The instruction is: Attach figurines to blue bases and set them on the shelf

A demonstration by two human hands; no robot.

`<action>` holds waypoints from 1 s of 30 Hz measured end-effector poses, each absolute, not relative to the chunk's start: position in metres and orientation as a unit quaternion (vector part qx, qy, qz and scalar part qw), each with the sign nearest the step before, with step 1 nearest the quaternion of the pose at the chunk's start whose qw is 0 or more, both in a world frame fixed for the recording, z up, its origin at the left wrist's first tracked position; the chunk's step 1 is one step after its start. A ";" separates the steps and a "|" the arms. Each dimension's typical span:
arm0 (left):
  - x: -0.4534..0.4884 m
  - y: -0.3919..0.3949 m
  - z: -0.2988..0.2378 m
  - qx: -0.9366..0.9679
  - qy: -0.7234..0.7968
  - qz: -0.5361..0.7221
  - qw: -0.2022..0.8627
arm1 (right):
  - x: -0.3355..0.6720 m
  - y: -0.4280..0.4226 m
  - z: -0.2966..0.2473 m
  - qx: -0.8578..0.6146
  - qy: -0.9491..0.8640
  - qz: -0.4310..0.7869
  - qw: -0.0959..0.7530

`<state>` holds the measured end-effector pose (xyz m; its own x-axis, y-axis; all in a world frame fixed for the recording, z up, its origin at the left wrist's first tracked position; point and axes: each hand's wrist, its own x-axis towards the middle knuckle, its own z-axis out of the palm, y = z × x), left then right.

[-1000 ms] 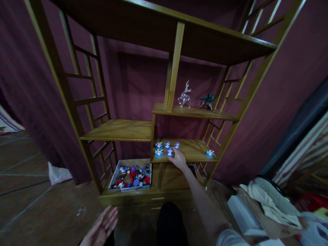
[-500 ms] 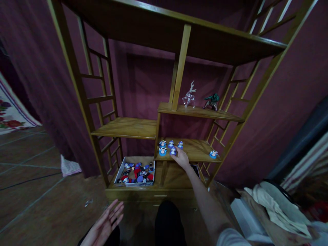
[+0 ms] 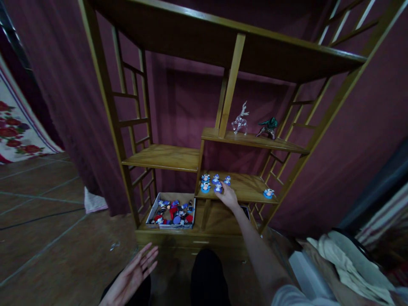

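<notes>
The right hand (image 3: pixel 228 197) stays on the lower wooden shelf (image 3: pixel 247 188), fingertips touching the front small blue-based toy figurine (image 3: pixel 218 188) at its 10 o'clock; I cannot tell whether it is gripped. The left hand (image 3: pixel 132 278) remains low and open, fingers spread. Toward 3 o'clock, bare board runs to a lone blue-based figurine (image 3: pixel 268 194) near the shelf's edge.

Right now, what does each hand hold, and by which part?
The left hand is open and empty. The right hand is at a blue figure on the shelf; grip unclear.
</notes>
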<state>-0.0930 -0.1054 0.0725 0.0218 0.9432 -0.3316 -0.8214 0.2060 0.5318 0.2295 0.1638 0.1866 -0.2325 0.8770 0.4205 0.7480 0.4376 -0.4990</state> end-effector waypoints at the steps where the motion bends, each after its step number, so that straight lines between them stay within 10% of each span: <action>1: -0.095 -0.105 0.069 0.098 0.312 0.623 0.710 | 0.229 0.164 0.186 -0.523 -0.778 0.092 0.335; 30: -0.112 -0.100 0.039 0.123 0.266 0.610 0.736 | 0.226 0.161 0.185 -0.533 -0.782 0.039 0.322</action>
